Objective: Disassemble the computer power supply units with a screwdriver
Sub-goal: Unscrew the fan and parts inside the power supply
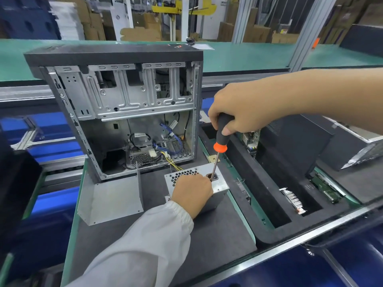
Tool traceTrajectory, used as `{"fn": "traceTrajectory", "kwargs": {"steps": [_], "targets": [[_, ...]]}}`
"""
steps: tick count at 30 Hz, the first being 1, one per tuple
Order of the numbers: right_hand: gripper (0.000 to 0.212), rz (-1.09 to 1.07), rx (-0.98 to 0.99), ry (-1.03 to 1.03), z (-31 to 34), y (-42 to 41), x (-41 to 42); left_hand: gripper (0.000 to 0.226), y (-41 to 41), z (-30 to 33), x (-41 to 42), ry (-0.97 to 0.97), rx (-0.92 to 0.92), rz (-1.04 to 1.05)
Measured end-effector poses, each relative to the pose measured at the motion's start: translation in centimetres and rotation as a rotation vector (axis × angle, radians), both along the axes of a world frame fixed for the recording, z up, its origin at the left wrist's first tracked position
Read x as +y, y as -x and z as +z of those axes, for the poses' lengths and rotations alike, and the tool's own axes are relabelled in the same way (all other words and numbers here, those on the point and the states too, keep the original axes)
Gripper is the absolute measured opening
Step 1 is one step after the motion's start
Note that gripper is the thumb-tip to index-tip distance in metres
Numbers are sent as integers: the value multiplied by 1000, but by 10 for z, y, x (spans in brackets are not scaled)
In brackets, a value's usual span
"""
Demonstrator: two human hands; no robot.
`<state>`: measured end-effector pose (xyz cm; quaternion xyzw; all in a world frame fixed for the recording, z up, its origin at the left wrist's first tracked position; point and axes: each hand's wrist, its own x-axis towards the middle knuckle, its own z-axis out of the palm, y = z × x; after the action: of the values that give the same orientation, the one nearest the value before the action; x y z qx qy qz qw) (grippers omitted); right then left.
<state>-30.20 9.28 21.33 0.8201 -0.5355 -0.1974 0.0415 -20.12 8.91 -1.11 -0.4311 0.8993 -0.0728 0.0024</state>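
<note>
On the mat, left hand (191,195) gripping power supply (219,186), right hand (238,112) gripping screwdriver (221,139)

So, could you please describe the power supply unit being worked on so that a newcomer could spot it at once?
Start at the open computer case standing on the dark mat. Directly in front of it sits the power supply unit, a small grey metal box held by the left hand. Unlike the bent metal cover beside it, the screwdriver is planted in its top.

A single head-worn wide-angle view is given, aimed forward and down from above the workbench (217,228). The near bench is seen close up, edges are bent by the lens, and the warehouse shelving (145,19) behind is seen far off.
</note>
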Motion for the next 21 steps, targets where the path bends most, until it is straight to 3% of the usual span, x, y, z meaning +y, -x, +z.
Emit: {"fn": "traceTrajectory", "kwargs": {"steps": [3,5,8,12,15,18,21], "targets": [[17,-23,-16,10,3,6,1,24,-1,0,-3,20,2,-27],[17,-39,-42,34,4,9,1,31,-8,1,-7,-18,157,32],[23,-45,-102,83,1,14,-3,46,-31,4,-18,-360,707,159],[40,-26,-211,145,-13,12,-7,31,-73,3,-23,-934,1410,307],[34,-16,-320,137,-25,5,-9,23,-103,-12,-19,-1214,1773,496],[29,12,-421,168,-35,-5,-11,17,-132,-36,-7,-1164,1890,672],[35,57,-481,251,-46,-18,-15,24,-158,-68,13,-1019,1828,751]]}}
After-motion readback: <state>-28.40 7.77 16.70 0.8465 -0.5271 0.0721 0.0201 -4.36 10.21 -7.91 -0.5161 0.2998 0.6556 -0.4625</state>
